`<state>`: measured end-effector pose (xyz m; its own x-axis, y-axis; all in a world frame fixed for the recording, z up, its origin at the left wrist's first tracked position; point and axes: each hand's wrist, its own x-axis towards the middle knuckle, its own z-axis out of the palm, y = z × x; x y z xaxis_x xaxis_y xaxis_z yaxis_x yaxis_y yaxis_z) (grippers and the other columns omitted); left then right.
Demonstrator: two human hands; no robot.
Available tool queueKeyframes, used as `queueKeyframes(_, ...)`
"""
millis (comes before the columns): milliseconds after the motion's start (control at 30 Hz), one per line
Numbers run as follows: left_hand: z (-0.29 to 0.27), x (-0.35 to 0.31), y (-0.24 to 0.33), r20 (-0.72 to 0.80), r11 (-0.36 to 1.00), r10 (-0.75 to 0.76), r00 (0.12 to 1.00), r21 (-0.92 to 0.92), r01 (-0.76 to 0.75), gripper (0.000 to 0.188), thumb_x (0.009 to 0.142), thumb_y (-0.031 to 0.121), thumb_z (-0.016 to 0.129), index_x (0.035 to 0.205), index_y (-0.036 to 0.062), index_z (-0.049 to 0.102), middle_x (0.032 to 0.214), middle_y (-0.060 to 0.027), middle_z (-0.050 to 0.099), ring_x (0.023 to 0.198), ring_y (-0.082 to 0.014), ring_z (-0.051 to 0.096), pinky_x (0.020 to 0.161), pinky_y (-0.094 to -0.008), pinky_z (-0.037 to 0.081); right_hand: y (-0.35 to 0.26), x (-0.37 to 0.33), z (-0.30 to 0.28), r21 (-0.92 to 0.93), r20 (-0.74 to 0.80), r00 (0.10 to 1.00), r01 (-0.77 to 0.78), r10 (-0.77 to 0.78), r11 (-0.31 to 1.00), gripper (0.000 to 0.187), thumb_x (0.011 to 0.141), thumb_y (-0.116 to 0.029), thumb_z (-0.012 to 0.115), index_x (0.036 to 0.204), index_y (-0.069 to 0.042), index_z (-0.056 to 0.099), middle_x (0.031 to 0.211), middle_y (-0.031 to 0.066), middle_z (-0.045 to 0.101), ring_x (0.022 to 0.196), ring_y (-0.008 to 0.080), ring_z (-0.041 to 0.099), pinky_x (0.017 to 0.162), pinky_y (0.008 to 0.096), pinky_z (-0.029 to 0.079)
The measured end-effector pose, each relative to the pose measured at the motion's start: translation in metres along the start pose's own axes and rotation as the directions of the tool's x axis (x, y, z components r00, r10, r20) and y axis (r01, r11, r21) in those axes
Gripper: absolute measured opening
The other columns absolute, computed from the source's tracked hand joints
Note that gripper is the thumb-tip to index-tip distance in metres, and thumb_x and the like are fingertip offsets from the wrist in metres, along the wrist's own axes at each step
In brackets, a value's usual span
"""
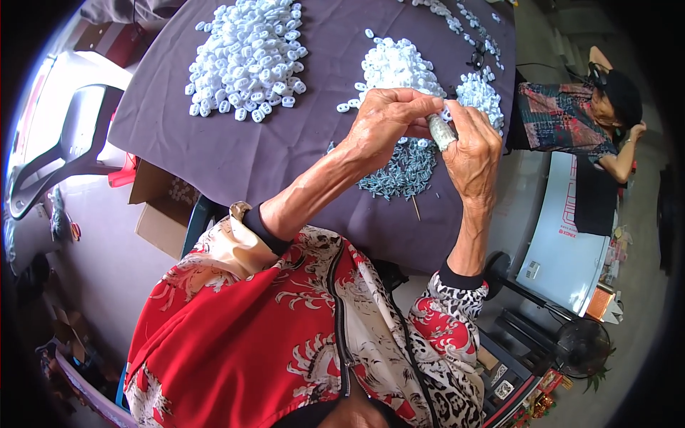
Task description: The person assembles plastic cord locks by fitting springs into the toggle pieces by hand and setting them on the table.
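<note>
My two hands meet over the table, fingertips together. The left hand [382,125] is closed in a pinch; what lies between its fingertips is hidden. My right hand [477,153] is closed too, its fingers on a small white plastic piece [447,113] that is mostly covered. A pale greyish wrap [442,133] covers a digit, apparently the right thumb. Just beyond the hands is a heap of white two-holed plastic pieces [399,64]. Below them lies a pile of small slender blue-grey parts [399,175], too fine to name surely.
A larger heap of white pieces [246,57] sits at the far left of the dark tablecloth [307,93]. Smaller white pieces [479,96] lie at right, and a thin stick [416,207] near the pile. A cardboard box [160,225] stands left; another person [571,118] is at right.
</note>
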<state>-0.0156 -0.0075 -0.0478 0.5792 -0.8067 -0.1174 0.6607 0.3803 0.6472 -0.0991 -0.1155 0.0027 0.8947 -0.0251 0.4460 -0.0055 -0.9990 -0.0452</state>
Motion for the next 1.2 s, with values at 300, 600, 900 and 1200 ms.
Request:
queueKeyframes(300,0.000,-0.002,0.000,-0.021,0.999,-0.047,0.999,-0.010,0.046,0.020,0.081,0.017,0.062,0.087,-0.0019,0.063,0.071,-0.0020,0.055,0.064,-0.0086,0.053,0.068,-0.0246,0.050,0.003,-0.002,0.003,0.009,0.001,1.000,0.021,-0.021,1.000,0.025,0.067,-0.003,0.066,0.091,0.002,0.059,0.076,0.0126,0.060,0.069,0.0289,0.058,0.060,0.0356,0.046)
queueKeyframes(600,-0.002,0.000,-0.006,-0.023,0.998,-0.063,0.998,0.011,0.063,0.020,0.081,0.017,0.061,0.087,-0.0028,0.062,0.073,-0.0045,0.057,0.066,-0.0114,0.056,0.068,-0.0261,0.050,0.013,-0.007,0.007,0.025,-0.002,0.997,0.081,-0.081,0.996,0.024,0.065,-0.004,0.067,0.087,0.003,0.058,0.073,0.0124,0.059,0.066,0.0275,0.058,0.058,0.0340,0.046)
queueKeyframes(900,-0.008,0.008,-0.011,-0.011,0.994,-0.096,0.995,-0.060,0.095,0.018,0.081,0.015,0.061,0.087,-0.0025,0.061,0.075,-0.0074,0.059,0.067,-0.0148,0.059,0.068,-0.0292,0.051,0.012,-0.007,0.009,0.017,-0.017,0.996,0.091,-0.091,0.996,0.030,0.065,-0.009,0.071,0.090,0.001,0.058,0.076,0.0126,0.060,0.065,0.0276,0.057,0.058,0.0350,0.046)
queueKeyframes(1200,-0.016,0.011,-0.010,0.034,0.983,-0.154,0.988,-0.099,0.156,0.021,0.083,0.019,0.060,0.086,-0.0015,0.060,0.078,-0.0093,0.062,0.067,-0.0158,0.059,0.064,-0.0278,0.051,0.008,-0.015,0.007,0.245,0.072,0.972,-0.233,0.222,0.941,0.038,0.068,-0.016,0.073,0.102,-0.004,0.060,0.089,0.0089,0.064,0.078,0.0183,0.062,0.068,0.0282,0.048)
